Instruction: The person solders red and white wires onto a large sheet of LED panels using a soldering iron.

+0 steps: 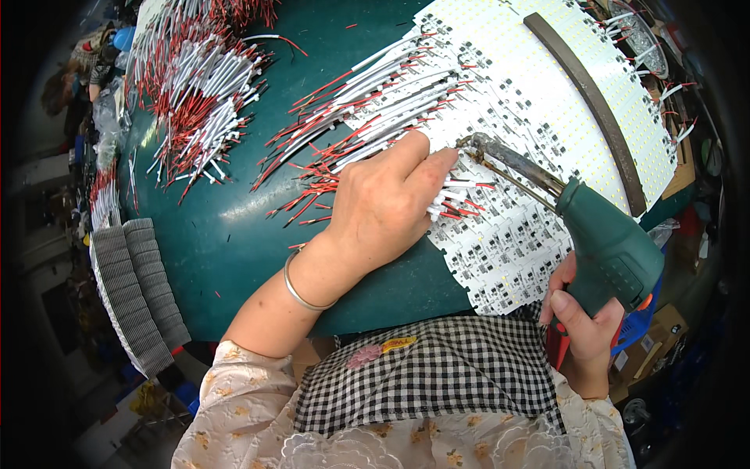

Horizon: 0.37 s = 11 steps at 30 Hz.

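My right hand (584, 319) is wrapped round the handle of a green soldering gun (613, 242). The gun's darkened metal tip reaches left, up to the fingertips of my left hand (391, 195). That hand is closed, thumb and index finger pinched together over white circuit boards (516, 242). Short red-and-white wires (462, 205) stick out from beneath its curled fingers; the pinch itself is hidden. Beyond it, rows of similar wires (375, 102) lie with one end on the boards and the other over the green table.
A large pile of red-and-white wires (207, 94) covers the far left of the green table (242, 266). A dark curved bar (590, 102) lies across the boards at right. Stacked grey ribbed strips (137, 289) stand at the left edge. Cardboard boxes (652, 344) sit lower right.
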Motion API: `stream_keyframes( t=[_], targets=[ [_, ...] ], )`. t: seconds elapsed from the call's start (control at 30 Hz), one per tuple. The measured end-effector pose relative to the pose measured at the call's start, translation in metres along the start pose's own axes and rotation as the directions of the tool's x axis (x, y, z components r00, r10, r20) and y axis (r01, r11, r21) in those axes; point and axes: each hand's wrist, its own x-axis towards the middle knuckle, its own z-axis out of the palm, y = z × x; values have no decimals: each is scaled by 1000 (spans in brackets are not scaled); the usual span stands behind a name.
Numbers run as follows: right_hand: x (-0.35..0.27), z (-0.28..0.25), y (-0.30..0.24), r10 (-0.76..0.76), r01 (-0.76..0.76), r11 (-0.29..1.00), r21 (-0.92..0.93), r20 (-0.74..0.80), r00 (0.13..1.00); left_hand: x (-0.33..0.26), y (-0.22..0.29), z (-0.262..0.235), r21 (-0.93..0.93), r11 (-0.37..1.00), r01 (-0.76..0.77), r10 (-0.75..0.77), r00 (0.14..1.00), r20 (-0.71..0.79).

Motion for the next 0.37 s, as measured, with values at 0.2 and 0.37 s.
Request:
stream_keyframes(
  t=[0.2,0.37],
  targets=[
    [0,-9,-8,-35,44,981,191,-49,998,5,5,-5,-13,1000,-3,4,1000,25],
    [1,-17,-6,-46,50,987,151,-29,999,3,4,-4,7,1000,-1,0,999,45]
  ],
)
